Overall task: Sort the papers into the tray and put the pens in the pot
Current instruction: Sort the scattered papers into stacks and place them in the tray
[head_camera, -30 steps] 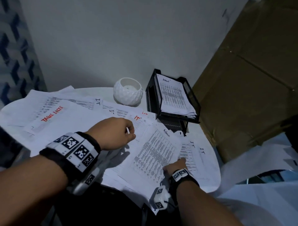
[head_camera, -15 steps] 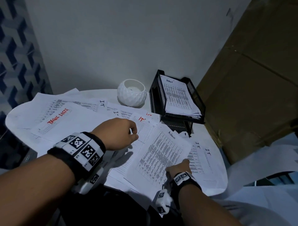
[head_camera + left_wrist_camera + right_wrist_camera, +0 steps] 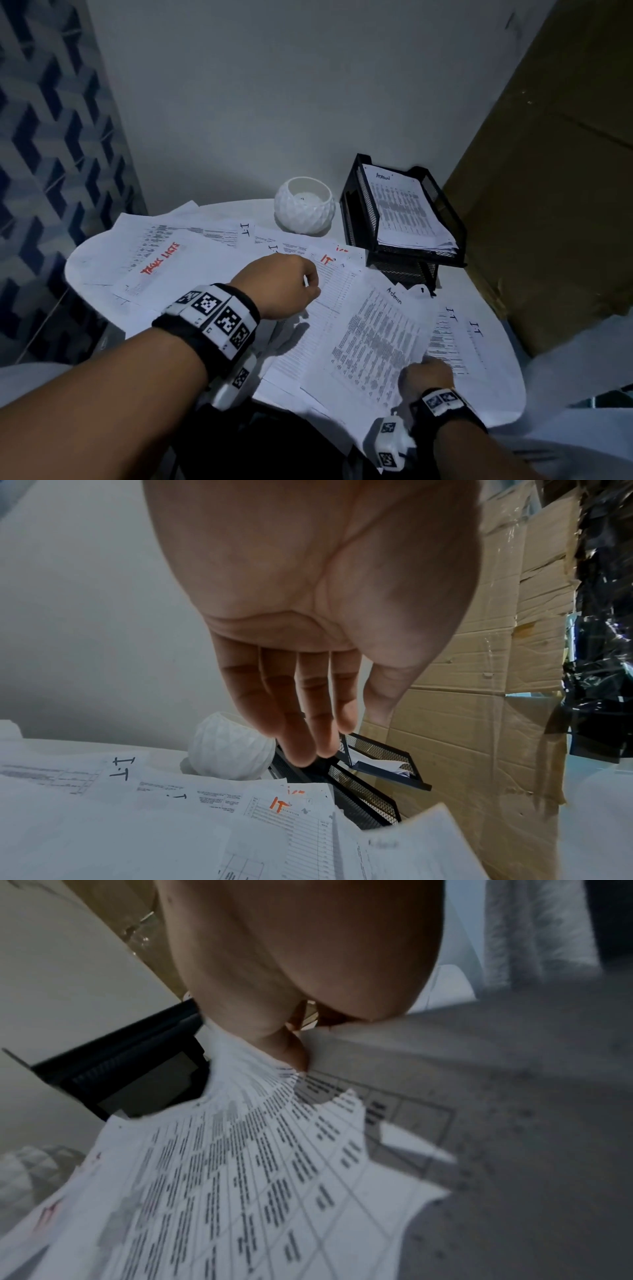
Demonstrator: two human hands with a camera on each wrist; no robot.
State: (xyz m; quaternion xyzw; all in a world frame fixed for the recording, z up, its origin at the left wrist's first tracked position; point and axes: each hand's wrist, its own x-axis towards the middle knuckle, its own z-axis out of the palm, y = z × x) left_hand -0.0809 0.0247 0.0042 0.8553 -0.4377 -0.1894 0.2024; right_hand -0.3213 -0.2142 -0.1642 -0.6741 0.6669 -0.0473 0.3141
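Papers [image 3: 212,270] are lying scattered across one round table [image 3: 493,301] at centre frame. Right hand [image 3: 426,375] is pinching one printed sheet [image 3: 373,339]; left hand [image 3: 281,286] is hovering, fingers [image 3: 301,710] loosely extended. One tray [image 3: 448,219] and one white pot [image 3: 304,205] are standing behind.

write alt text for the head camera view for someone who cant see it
A person's right hand pinches the near edge of a printed sheet marked Admin on a white table strewn with papers, while the left hand hovers above them. Behind stand a white pot and a black mesh tray holding papers.
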